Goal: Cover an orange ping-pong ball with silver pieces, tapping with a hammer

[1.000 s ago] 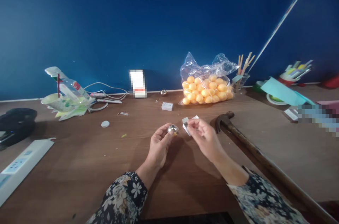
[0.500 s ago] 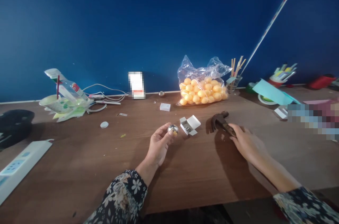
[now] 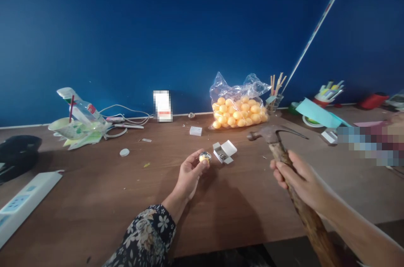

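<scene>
Left hand [image 3: 190, 173] pinching silver-and-yellow ball [image 3: 205, 157] near middle of counter [image 3: 126, 212] | right hand [image 3: 299, 179] wrapped round hammer [image 3: 311, 227] on right | open white box [image 3: 229, 148] just right of ball | 1 bag of yellow balls [image 3: 237, 114] farther off

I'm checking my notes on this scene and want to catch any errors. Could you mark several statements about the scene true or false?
1. The right grip holds a hammer. True.
2. The left grip is bare, holding nothing. False: it holds a shiny rounded piece.
3. The white box nearest the left grip stands open. True.
4. The clear bag contains dark blue balls. False: its rounded pieces are yellow-orange.
5. A white disc lies on the table, touching neither grip. True.
</scene>
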Demonstrator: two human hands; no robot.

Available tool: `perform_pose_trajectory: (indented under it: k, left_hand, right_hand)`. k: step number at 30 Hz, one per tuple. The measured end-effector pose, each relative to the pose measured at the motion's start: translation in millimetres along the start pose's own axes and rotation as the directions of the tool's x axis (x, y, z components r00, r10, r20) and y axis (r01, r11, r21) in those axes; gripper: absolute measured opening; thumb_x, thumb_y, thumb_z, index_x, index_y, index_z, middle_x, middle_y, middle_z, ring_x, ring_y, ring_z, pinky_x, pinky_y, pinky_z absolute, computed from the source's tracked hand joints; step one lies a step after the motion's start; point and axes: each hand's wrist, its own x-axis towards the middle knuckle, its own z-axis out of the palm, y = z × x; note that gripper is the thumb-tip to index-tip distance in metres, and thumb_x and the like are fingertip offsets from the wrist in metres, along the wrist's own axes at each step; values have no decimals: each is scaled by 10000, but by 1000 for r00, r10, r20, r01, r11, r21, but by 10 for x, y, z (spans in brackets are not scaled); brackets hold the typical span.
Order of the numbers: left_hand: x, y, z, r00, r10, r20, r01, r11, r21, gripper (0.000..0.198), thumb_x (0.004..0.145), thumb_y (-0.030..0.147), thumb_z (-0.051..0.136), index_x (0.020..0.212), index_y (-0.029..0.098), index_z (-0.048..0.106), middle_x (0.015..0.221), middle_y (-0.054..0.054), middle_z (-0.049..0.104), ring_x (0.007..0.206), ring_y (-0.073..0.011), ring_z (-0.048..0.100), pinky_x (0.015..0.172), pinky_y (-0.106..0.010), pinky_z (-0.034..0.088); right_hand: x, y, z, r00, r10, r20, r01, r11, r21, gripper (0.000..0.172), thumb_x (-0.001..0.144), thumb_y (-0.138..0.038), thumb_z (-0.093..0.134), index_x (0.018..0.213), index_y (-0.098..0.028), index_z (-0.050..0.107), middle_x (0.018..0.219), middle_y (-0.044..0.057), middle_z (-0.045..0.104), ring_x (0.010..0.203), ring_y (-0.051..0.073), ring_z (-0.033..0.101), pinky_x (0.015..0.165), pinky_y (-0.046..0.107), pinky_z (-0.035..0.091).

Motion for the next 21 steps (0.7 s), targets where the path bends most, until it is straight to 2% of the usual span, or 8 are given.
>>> perform_pose_trajectory:
  k: [2,4,9,12,15,21]
  left_hand:
    - [-2,-3,-5,1000,-4,16,4,1000,8,463,626,246,808,1056,154,662,920,-56,708,757,-109,639,733,-234,505]
    - [-2,-2,-12,1000,2,28,-2,1000,2,483,617,236,813,1064,152,653,898,-56,710,752,-114,643,724,-236,508]
    - [-5,0,-14,999,27,39,-28,999,20,417,616,227,816,992,135,661,836,-47,713,722,-105,636,689,-214,495]
    - [-9,-8,-9,996,43,75,-46,998,41,368,624,236,812,950,122,684,842,-57,717,714,-101,627,687,-206,485]
    - [-9,-16,-12,992,42,115,-47,998,36,352,635,233,807,952,130,696,836,-53,719,688,-89,613,671,-197,474]
    - [-10,-16,-18,997,36,73,-38,999,28,344,632,225,808,948,142,703,818,-38,713,656,-75,598,624,-179,461]
  right_hand:
    - [-146,-222,84,989,-27,148,27,1000,2,239,866,-463,471,874,-225,501,579,-26,536,460,120,488,453,250,415]
    - [-259,-380,169,971,-53,232,62,998,-34,246,869,-447,485,976,-231,536,593,-16,557,489,135,509,480,261,437]
    - [-393,-605,363,960,-125,249,160,979,-126,362,878,-393,497,1204,-236,514,618,3,567,547,167,544,524,271,450]
    - [-380,-677,438,942,-94,322,166,964,-207,360,926,-363,404,1248,-215,467,636,-1,562,555,159,546,544,270,446]
    - [-339,-680,453,915,-52,400,156,960,-232,343,941,-343,381,1257,-223,441,645,-18,552,568,146,537,559,265,432]
    - [-304,-610,425,933,-67,353,123,982,-140,258,955,-373,343,1121,-214,461,694,-21,530,610,129,514,601,269,438]
